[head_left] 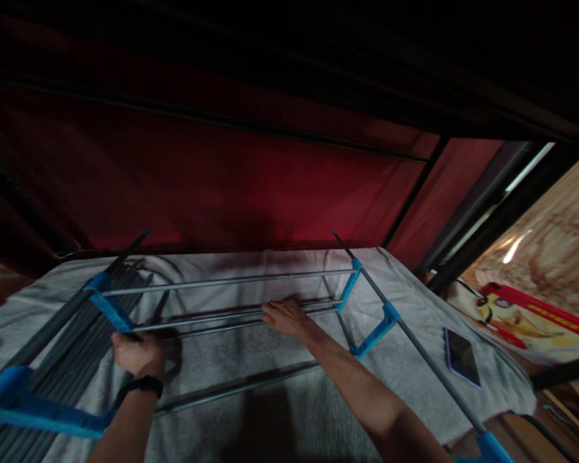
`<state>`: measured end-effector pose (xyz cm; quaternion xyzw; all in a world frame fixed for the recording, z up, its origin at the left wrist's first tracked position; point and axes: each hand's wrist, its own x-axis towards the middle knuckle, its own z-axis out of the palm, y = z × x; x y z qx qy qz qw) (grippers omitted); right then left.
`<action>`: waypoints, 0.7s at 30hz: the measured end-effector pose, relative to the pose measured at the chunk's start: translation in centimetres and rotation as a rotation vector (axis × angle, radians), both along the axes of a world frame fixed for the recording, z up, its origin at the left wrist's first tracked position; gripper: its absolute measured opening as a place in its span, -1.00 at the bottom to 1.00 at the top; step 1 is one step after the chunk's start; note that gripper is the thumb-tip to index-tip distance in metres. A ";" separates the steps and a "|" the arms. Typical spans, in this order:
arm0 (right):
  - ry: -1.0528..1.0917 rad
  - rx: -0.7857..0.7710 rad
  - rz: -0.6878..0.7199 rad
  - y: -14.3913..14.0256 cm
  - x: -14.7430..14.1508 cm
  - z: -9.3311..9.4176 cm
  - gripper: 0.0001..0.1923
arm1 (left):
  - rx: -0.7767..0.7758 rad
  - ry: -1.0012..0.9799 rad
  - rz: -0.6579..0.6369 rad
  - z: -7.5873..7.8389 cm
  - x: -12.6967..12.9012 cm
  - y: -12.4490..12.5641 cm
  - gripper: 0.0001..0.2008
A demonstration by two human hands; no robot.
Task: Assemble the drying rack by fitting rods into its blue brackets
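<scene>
A frame of grey metal tubes joined by blue plastic brackets lies on a pale grey blanket (280,411). My left hand (139,352), with a dark band on its wrist, closes around the lower end of the far-left blue bracket (110,310), where a cross tube meets it. At mid-span, my right hand (287,316) lies over the lower cross tubes (207,318) with its fingers curled on them; its fingertips are partly hidden. Above both hands runs the upper cross tube (231,280). Another blue bracket (374,334) sits on the right side tube (429,360).
Several loose grey tubes (67,360) lie bundled at the left, under the frame's side. A phone (462,355) rests on the blanket at right. Beyond it is a red and yellow box (535,318). Dark red fabric (270,186) with dark bars stands behind.
</scene>
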<state>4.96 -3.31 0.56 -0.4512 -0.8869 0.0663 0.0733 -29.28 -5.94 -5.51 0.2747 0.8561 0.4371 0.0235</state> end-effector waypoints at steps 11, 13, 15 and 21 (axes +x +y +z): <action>-0.045 -0.234 0.072 1.3 -8.1 1.7 -0.60 | -0.026 -0.020 0.035 0.5 0.1 0.1 -0.78; -0.021 -0.249 0.062 1.2 -7.9 1.7 -0.61 | -0.022 -0.008 0.025 0.4 0.0 0.1 -0.76; 0.060 -0.176 0.061 0.4 -6.9 1.2 -0.68 | -0.015 -0.005 0.010 0.2 -0.1 0.1 -0.76; 0.794 0.147 -0.630 -3.5 4.2 -2.5 -0.75 | -0.010 0.034 -0.001 -1.1 -0.8 0.3 -0.75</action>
